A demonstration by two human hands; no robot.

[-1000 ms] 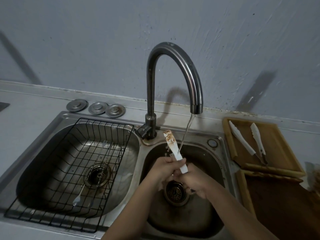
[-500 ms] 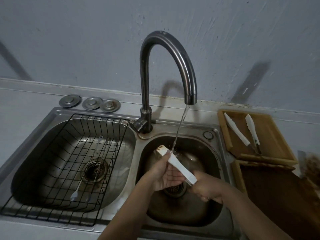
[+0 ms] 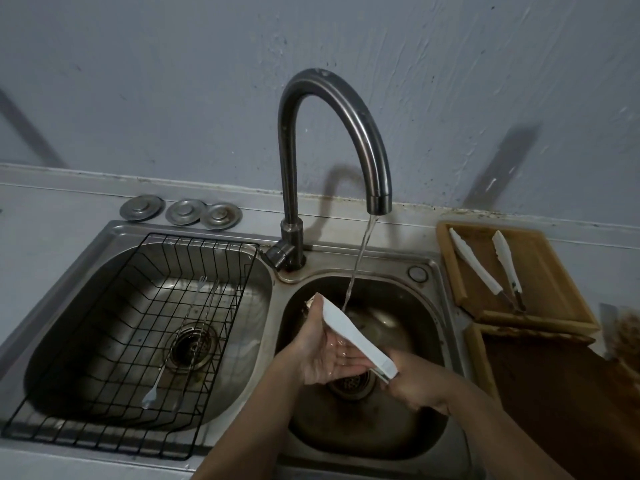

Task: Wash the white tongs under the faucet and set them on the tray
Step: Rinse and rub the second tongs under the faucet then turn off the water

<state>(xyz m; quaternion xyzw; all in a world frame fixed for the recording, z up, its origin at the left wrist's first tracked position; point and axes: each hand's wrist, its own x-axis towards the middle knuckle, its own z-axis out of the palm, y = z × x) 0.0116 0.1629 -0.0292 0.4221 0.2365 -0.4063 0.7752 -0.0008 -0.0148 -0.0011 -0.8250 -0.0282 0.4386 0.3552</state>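
White tongs [image 3: 356, 336] lie slanted over the right sink basin [image 3: 426, 317], tips up-left, right under the running stream from the faucet [image 3: 377, 199]. My right hand [image 3: 419, 386] is shut on their lower handle end. My left hand [image 3: 320, 348] cups the upper arm from below, palm up and wet, thumb against the tip. A second pair of white tongs [image 3: 485, 268] lies spread open on the wooden tray [image 3: 550, 271] to the right of the sink.
The left basin holds a black wire rack [image 3: 104, 341] with thin metal utensils [image 3: 173, 351] in it. Three metal drain covers [image 3: 181, 211] sit behind it by the wall. A second wooden tray [image 3: 554, 393] lies at the near right.
The tongs have tilted down from nearly upright to slanted under the stream. My left hand opened beneath them, and the brown stain on the tip no longer shows.
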